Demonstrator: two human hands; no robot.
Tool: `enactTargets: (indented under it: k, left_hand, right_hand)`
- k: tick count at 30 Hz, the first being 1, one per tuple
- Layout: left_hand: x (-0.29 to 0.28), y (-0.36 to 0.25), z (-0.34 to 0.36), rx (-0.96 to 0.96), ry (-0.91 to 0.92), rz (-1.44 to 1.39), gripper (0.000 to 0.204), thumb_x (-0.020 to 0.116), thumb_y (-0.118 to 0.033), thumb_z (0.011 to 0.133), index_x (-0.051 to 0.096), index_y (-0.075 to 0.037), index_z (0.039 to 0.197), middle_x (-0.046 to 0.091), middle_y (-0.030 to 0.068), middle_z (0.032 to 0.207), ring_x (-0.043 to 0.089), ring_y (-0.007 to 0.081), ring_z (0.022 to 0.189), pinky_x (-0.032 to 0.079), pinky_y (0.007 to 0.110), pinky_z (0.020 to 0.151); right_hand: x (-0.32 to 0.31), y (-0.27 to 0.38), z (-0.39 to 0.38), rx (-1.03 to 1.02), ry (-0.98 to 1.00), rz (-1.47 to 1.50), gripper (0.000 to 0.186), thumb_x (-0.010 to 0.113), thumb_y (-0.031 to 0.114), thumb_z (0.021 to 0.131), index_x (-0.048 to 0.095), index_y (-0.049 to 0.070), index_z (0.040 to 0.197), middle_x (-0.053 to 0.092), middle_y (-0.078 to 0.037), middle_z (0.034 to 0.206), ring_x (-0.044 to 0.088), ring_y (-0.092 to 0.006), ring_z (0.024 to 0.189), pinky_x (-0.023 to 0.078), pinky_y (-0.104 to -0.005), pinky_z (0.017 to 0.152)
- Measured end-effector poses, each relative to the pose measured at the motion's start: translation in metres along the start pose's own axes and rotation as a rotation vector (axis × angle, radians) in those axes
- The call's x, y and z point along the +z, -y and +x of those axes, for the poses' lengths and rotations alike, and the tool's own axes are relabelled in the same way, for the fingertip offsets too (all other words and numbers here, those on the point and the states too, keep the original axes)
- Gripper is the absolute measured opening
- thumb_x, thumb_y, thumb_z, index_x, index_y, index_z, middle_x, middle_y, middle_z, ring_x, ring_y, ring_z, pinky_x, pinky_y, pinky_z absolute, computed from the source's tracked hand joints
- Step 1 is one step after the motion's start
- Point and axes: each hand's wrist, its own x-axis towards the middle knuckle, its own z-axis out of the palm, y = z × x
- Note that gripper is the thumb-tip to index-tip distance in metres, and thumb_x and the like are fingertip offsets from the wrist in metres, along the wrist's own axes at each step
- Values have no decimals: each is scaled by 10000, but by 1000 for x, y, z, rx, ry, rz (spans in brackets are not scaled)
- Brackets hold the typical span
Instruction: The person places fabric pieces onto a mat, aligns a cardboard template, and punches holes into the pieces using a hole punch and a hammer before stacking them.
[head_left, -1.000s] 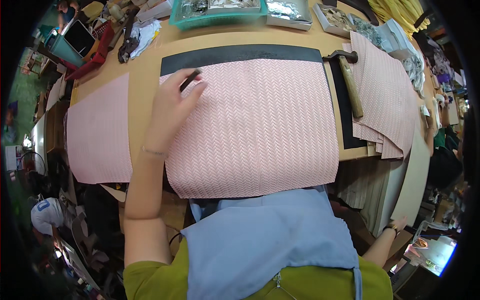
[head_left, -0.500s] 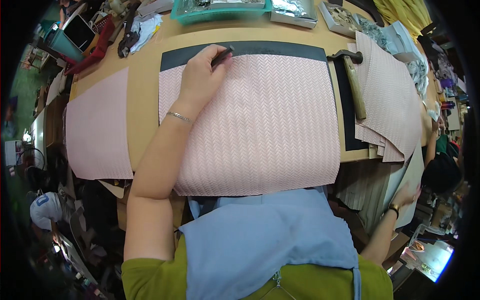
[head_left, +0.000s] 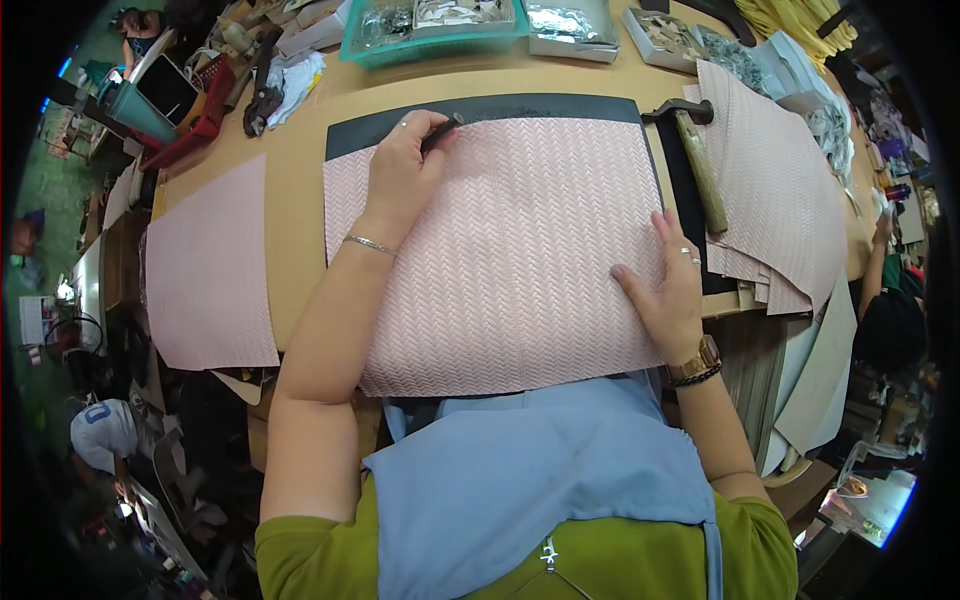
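A pale pink sheet with a woven herringbone texture (head_left: 500, 270) lies in front of me, its near edge hanging over the table edge. Beneath it, a black board (head_left: 570, 104) shows along the far side. My left hand (head_left: 402, 180) rests at the sheet's far left part, closed around a short dark rod-shaped tool (head_left: 443, 131); the tool's lower end is hidden. At the sheet's right edge lies my right hand (head_left: 672, 305), fingers spread and holding nothing. Just beyond it is a hammer (head_left: 704, 185) with a wooden handle, lying on its side.
More textured pink sheets (head_left: 765, 190) are piled at the right, and a plain-looking pink piece (head_left: 208, 270) lies at the left. Along the back stand a teal tray (head_left: 432, 45) and small boxes of metal parts (head_left: 572, 30). A red basket (head_left: 205, 110) sits at the far left.
My right hand has come up from beside the table at the lower right onto the sheet's right edge. The left hand keeps its hold on the dark tool.
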Motion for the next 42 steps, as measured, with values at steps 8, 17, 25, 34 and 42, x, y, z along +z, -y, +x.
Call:
enactTargets:
  k: [8, 17, 25, 34, 42]
  left_hand:
    - [1, -9, 4, 61, 1, 91, 134, 683, -79, 911, 650, -15, 1024, 681, 123, 930, 648, 245, 827, 518, 338, 754]
    - [-27, -34, 0, -122, -17, -196, 202, 689, -70, 956, 629, 14, 1129, 671, 47, 1041, 636, 123, 966, 506, 265, 913]
    - [-61, -72, -57, -369, 104, -282, 144, 694, -74, 965, 631, -21, 1083, 663, 7, 1046, 623, 82, 972, 494, 250, 899]
    - [-173, 26, -101, -261, -264, 684, 324, 746, -265, 884, 676, -14, 1077, 702, 139, 1031, 684, 337, 961, 533, 424, 836]
    - [-211, 39, -147, -627, -202, 837, 381, 729, -398, 857, 673, -30, 940, 698, 161, 1022, 681, 374, 931, 538, 469, 803]
  right_hand:
    - [-13, 1, 16, 306, 70, 346, 760, 868, 265, 745, 551, -18, 1375, 630, -227, 1297, 625, -363, 1149, 508, -417, 955]
    - [-65, -31, 43, 89, -145, 541, 258, 645, 120, 918, 685, 7, 1147, 724, -151, 1012, 697, -255, 928, 528, -342, 861]
    - [-285, -223, 79, 362, -381, -674, 564, 709, 294, 918, 543, 44, 1396, 627, -206, 1339, 591, -337, 1258, 455, -414, 1062]
    - [-107, -294, 41, 497, 86, -506, 811, 493, 627, 980, 338, 107, 1582, 308, -184, 1634, 256, -336, 1522, 199, -435, 1248]
    - [-124, -332, 59, 569, 20, -462, 630, 550, 435, 1028, 449, 39, 1508, 419, -226, 1564, 349, -372, 1479, 292, -453, 1201]
